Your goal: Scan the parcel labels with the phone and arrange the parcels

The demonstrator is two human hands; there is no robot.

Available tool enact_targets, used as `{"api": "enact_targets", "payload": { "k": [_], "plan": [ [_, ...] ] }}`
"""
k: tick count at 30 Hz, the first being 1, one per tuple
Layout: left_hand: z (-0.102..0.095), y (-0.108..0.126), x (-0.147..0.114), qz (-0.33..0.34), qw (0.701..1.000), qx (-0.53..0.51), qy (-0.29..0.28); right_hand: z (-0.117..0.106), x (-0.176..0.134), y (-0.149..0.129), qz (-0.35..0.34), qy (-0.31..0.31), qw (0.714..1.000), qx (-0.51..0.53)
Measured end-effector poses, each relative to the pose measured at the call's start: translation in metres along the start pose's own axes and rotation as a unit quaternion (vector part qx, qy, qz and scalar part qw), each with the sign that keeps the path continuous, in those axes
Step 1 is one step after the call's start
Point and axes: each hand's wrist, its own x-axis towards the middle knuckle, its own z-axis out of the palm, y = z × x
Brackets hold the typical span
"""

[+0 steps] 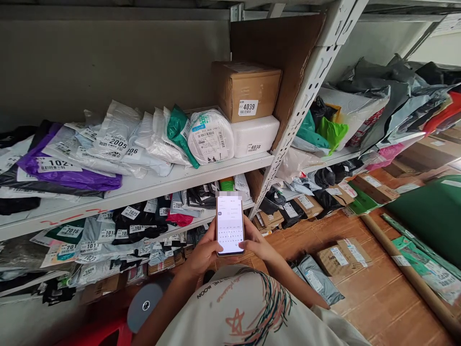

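A smartphone (229, 226) with a lit white screen and an on-screen keyboard is held upright in front of my body. My left hand (203, 250) grips its left edge, thumb at the lower corner of the screen. On the other side my right hand (255, 240) closes round the right edge, its thumb by the bottom right corner. The fingers behind the phone are hidden. Just beyond it runs a white metal shelf (194, 180). On that shelf stand a cardboard box (252, 91) labelled 4039, a white foam box (257, 132) labelled 4038 and a round white package (211, 139).
Several bagged parcels line the shelves, among them a purple bag (90, 179). A perforated white post (298, 110) divides the racks. Boxes (333, 259), a grey parcel (317, 278) and a long cardboard tube (406, 269) lie on the wooden floor. A red stool (115, 334) is at lower left.
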Motion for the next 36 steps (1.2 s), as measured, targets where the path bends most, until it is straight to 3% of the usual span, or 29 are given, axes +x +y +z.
{"api": "enact_targets", "payload": {
  "k": [9, 17, 29, 36],
  "plan": [
    [0.001, 0.0, -0.003, 0.011, 0.998, -0.046, -0.035, 0.0, -0.002, 0.005, -0.007, 0.006, 1.0, -0.019],
    [-0.001, 0.003, -0.005, 0.001, 0.999, -0.033, -0.041, -0.003, 0.0, 0.008, 0.011, 0.056, 0.998, 0.006],
    [0.005, 0.001, -0.007, -0.027, 0.999, 0.021, 0.024, 0.003, -0.003, 0.0, 0.016, 0.073, 0.997, 0.0],
    [0.003, 0.001, -0.005, -0.012, 1.0, -0.008, -0.01, 0.0, -0.001, 0.015, 0.019, 0.091, 0.995, 0.026]
  ]
}}
